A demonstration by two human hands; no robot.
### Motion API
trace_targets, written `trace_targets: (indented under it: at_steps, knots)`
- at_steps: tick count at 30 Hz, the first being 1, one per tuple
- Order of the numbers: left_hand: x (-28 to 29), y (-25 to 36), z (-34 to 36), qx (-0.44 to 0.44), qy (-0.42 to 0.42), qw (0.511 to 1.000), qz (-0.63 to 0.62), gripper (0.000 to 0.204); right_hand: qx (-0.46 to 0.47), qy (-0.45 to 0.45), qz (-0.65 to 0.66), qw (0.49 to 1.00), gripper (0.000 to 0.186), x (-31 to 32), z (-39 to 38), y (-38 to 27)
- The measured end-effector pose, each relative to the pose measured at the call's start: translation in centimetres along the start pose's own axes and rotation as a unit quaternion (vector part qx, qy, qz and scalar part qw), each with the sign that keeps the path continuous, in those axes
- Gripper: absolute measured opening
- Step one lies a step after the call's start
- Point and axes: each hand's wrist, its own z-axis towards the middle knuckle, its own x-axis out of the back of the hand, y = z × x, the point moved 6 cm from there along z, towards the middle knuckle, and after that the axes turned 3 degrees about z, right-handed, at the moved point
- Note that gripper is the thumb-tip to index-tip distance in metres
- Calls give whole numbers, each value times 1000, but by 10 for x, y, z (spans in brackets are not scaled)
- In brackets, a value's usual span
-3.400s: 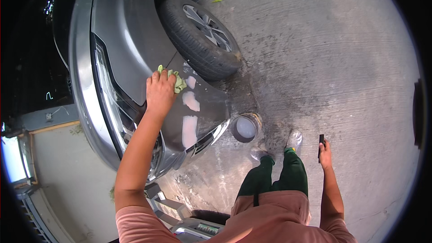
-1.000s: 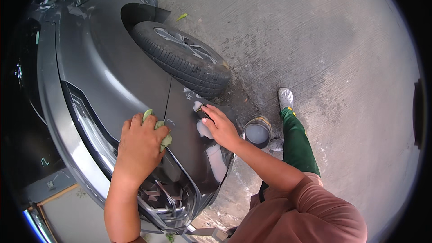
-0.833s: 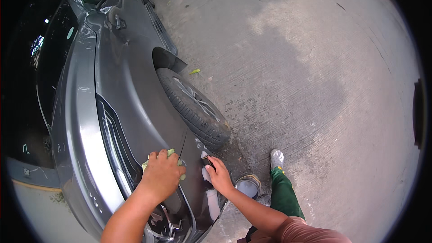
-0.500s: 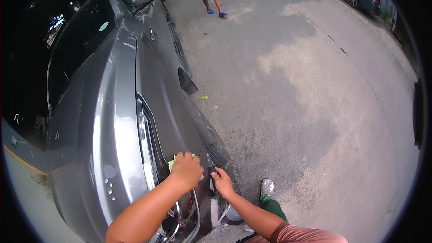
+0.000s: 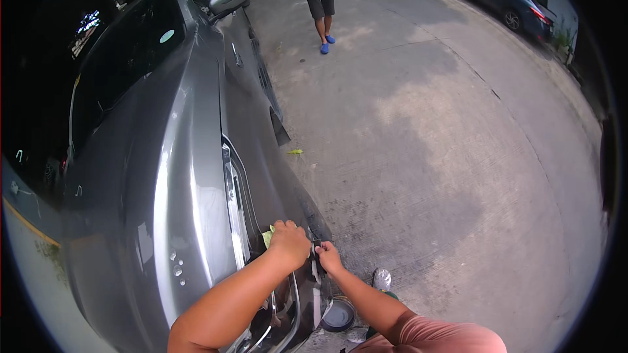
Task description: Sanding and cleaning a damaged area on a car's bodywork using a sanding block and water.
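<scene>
left hand (image 5: pixel 289 243) presses soft green cloth (image 5: pixel 267 236) on glossy grey car (image 5: pixel 190 157)

Hands (image 5: pixel 307 252) on car (image 5: pixel 183 176) at left, bucket (image 5: pixel 339 316) below, pavement (image 5: pixel 445 157) right

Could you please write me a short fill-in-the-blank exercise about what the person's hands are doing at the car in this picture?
1. The left hand presses a yellow-green ____ against the grey car.
2. The right hand holds a small ____-coloured object against the car's side.
3. A round container stands on the ____ pavement below the hands.
4. A person in dark shorts walks at the ____ of the picture.

Missing words: cloth; dark; concrete; top
</scene>
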Motion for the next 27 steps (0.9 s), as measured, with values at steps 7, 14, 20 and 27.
trace_targets:
  at_steps: [7,14,20,27]
  knots:
    - [8,-2,-3,16,-5,1000,-8,29,28,8,-24,999,21,-1,0,-5]
    - [6,0,-3,13,-26,999,-22,32,39,18,-36,998,26,-2,15,5]
    - [5,-5,0,6,-36,999,-8,39,-49,21,-33,998,30,11,39,24]
    - [6,-4,-2,-1,-39,999,-1,40,29,108,-215,970,40,149,-12,20]
